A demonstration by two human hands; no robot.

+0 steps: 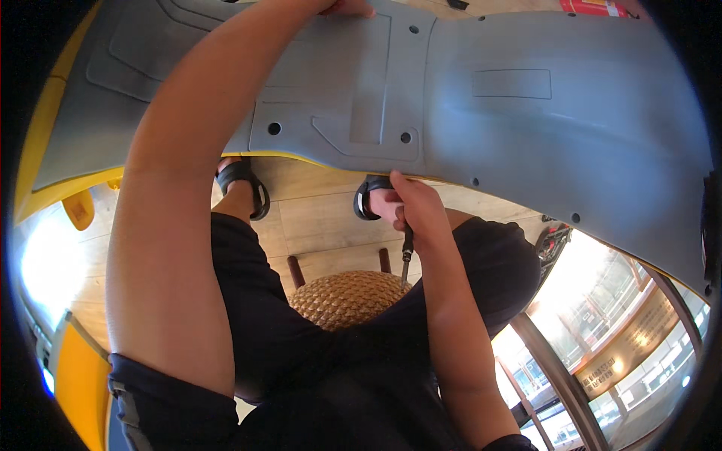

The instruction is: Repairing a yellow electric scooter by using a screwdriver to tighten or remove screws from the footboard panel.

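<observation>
A large grey moulded panel (361, 113) with a yellow edge and several round holes spans the upper view. My left arm reaches across it. At the top edge, my left hand (352, 7) rests against the panel with one finger stretched out; the picture's edge cuts off the rest. Just below the panel's near edge, my right hand (420, 207) is closed round a screwdriver (408, 246). Its dark handle comes out under the fist, and its metal shaft points down toward my lap. The thumb lies close to the panel's edge.
I sit with a woven stool (350, 297) between my thighs, my sandalled feet on the wooden floor (316, 218) below the panel. A yellow board (81, 379) stands at lower left. Windows (602, 316) are at right. A red cylinder (594, 7) lies beyond the panel.
</observation>
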